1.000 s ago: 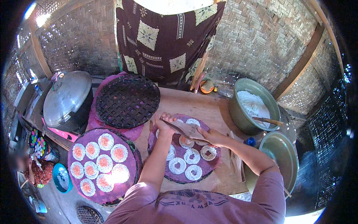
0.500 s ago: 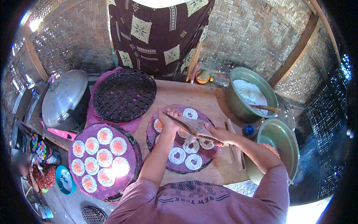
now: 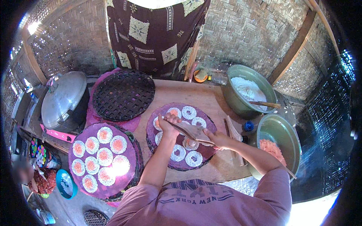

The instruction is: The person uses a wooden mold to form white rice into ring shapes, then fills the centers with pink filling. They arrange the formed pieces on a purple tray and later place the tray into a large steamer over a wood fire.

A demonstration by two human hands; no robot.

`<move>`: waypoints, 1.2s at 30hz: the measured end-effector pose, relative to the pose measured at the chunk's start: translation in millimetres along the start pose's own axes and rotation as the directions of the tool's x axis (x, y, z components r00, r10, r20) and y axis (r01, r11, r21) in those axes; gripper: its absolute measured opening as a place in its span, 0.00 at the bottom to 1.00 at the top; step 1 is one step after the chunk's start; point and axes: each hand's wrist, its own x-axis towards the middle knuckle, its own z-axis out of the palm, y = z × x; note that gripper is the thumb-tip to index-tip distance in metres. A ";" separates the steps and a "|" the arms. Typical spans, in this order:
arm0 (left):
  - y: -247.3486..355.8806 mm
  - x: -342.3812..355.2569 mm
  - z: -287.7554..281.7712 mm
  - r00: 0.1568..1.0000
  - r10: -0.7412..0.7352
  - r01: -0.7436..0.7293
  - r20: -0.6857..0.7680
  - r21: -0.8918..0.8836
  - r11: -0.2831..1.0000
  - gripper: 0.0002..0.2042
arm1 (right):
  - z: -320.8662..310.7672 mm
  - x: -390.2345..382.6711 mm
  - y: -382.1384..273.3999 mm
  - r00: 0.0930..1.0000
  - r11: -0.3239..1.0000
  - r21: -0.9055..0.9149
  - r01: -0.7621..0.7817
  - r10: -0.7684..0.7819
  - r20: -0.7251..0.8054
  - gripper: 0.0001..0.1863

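Observation:
Both my hands grip a long wooden hand press (image 3: 198,133) that slants over a round tray with a purple lining (image 3: 207,155). My left hand (image 3: 169,123) is wrapped round its far-left end. Lower down at the right, my right hand (image 3: 219,139) is closed on the other end. White lacy dough rings (image 3: 194,159) lie on the tray, a few with orange centres. Directly below the press sits a ring with a pale orange middle (image 3: 190,143), partly covered. To the left, a second purple-lined tray (image 3: 126,150) bears several white rounds with orange centres (image 3: 105,156).
A green basin (image 3: 230,98) holds white dough and a wooden stick; another (image 3: 296,150) holds orange dough. Wooden pieces (image 3: 234,137) and a blue lidded jar (image 3: 249,125) lie nearby. A black woven tray (image 3: 123,94) and large lidded pot (image 3: 65,101) stand left. Another person sits lower left.
The view has shifted slightly. My hands have tilted the press a little, and its right end has drawn leftward. My right arm has moved, baring more orange dough in the basin.

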 end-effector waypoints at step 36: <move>74.4 -71.2 9.3 0.964 0.142 -0.179 0.224 0.154 0.972 0.28 | 69.9 2.1 -19.9 0.939 0.940 -0.039 0.339 -0.340 -0.043 0.46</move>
